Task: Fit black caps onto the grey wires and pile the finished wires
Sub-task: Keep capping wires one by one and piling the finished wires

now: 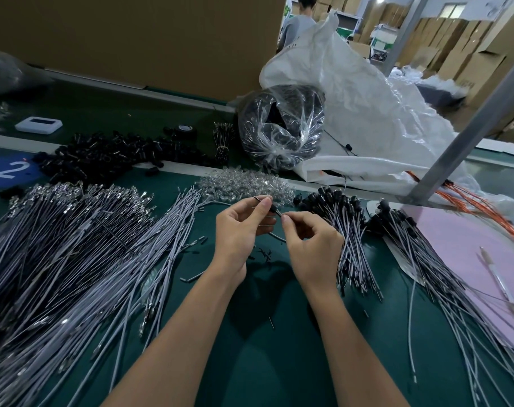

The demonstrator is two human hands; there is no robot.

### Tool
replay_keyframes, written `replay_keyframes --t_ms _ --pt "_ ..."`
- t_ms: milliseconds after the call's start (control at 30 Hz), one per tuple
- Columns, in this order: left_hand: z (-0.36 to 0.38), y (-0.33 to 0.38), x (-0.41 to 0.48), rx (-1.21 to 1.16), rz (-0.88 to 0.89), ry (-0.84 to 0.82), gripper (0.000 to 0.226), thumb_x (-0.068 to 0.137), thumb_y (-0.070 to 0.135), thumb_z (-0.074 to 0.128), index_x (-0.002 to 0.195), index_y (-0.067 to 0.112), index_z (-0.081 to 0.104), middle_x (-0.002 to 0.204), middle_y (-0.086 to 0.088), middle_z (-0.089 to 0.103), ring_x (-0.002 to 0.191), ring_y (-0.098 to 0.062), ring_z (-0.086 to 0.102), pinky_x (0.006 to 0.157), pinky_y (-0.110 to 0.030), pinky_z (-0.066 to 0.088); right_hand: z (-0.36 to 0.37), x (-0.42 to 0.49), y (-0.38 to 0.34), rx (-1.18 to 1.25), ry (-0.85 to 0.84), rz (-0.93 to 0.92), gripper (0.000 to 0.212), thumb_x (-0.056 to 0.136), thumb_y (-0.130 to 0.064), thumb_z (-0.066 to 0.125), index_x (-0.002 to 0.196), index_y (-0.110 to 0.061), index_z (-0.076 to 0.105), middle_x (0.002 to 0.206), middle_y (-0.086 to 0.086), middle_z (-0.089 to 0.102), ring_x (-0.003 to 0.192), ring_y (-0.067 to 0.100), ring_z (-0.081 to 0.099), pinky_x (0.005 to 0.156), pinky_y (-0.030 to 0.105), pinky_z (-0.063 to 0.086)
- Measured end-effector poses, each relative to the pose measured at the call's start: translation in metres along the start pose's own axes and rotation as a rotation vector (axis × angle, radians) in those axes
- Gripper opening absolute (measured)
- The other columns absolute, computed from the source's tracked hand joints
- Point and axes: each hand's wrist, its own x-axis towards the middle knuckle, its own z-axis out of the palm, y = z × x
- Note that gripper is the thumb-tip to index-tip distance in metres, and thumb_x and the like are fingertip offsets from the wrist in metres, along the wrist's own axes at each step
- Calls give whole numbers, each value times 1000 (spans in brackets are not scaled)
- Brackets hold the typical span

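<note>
Seeing a white sack (367, 113) sagging at the back right, just behind a clear plastic bag (282, 127) of dark parts; finding a pen (498, 282) lying on a pink sheet (461, 239) near orange wires (467, 198); noticing a white device (39, 124), a tape roll (186, 129) and a blue disc (6, 168) marked 2 sitting farther left.

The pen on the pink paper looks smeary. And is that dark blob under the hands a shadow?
Head view: the pen lies near the picture's edge and looks blurred and stretched; head view again: yes, the dark patch on the green table beneath the left hand and right hand is their shadow.
</note>
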Motion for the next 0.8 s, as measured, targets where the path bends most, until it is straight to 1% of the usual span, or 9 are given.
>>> replay_keyframes --t_ms 100,200,267,400,600,700,800 --pt "0 0 1 20 7 3 9 89 14 68 94 9 74 75 -2 73 69 -13 68 66 -23 56 -1 1 -1 -13 2 -17 4 85 -10 72 84 -14 74 77 -5 69 68 2 60 65 8 43" --pt "0 0 2 30 17 16 8 89 14 69 92 9 74 73 -1 73 67 -11 67 63 -21 55 -2 2 0 -10 1 -15 7 85 -11 73 83 -18 72 78 -7 68 71 7 62 66 15 47" --pt "0 0 2 41 23 20 8 89 14 69 92 9 74 73 -1 73 66 -11 67 63 -21 55 -2 2 0 -7 -2 -16 8 84 -11 73 83 -19 72 79 -7 68 72 10 62 67 18 49" --pt "0 0 0 42 19 12 8 88 15 71 91 8 74 73 -4 73 67 -13 68 64 -21 55 -1 1 1 -5 -7 -20 10 83 -11 74 84 -20 70 80 -7 68 73 9 62 68 17 49" --pt "4 -1 -2 59 2 -16 15 86 15 73 93 2 74 79 -11 75 70 -16 69 69 -22 57 0 1 1 11 -3 3 7 84 -15 74 85 -21 71 80 -8 68 74 10 63 68 22 49" --pt "4 0 -3 53 -1 -16 15 85 14 74 93 2 74 79 -11 75 72 -17 69 69 -23 57 0 1 2 18 -3 7 8 83 -11 76 84 -19 73 80 -8 70 75 10 64 69 19 49" --pt "4 1 -3 59 5 -20 16 85 14 73 95 2 74 81 -10 75 75 -17 71 69 -22 57 -1 1 0 39 7 7 12 80 -5 78 87 -15 75 78 -7 70 72 4 65 67 7 46"
